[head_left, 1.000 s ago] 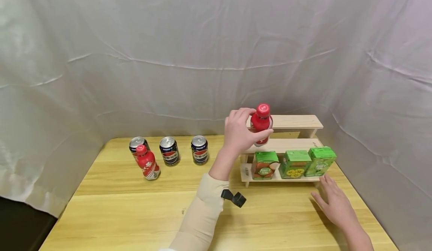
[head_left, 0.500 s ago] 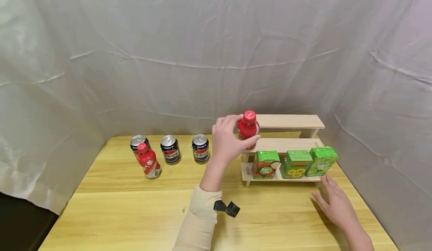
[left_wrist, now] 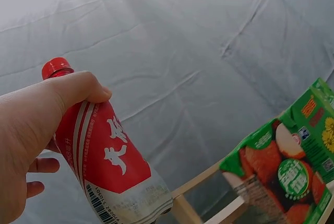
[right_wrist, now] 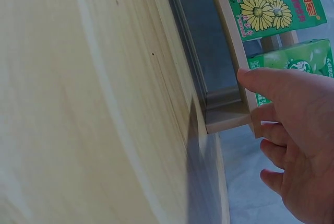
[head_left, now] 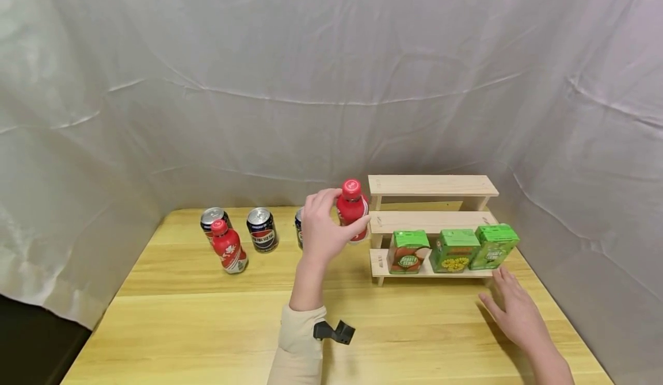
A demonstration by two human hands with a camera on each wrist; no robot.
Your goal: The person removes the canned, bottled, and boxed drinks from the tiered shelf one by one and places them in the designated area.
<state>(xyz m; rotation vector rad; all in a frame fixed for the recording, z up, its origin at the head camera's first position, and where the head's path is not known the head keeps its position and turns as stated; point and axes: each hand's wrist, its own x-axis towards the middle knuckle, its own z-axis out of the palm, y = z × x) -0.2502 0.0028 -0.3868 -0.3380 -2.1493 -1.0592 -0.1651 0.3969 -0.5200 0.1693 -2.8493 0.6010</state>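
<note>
My left hand (head_left: 325, 227) grips a red plastic drink bottle (head_left: 352, 209) with a red cap, just left of the wooden shelf. In the left wrist view the bottle (left_wrist: 112, 158) leans, its red label with white characters facing the camera and its base in sight. My right hand (head_left: 518, 316) is at the front right corner of the three-tier wooden shelf (head_left: 432, 186), fingertips right at the bottom tier's edge. On that tier stand three green juice cartons, the apple one (head_left: 407, 252), the yellow-flower one (head_left: 454, 252) and a light green one (head_left: 494, 248).
Another red bottle (head_left: 229, 248) stands on the left of the wooden table (head_left: 207, 327), before a dark cola can (head_left: 212, 217). A second can (head_left: 262, 231) is beside them; a third can (head_left: 298, 227) is mostly behind my left hand. Grey cloth (head_left: 331, 86) walls the back and sides.
My left hand has carried the red bottle leftward, from in front of the shelf's upper tiers to beside the shelf, and a little lower. It now covers most of one can. The right hand stays put.
</note>
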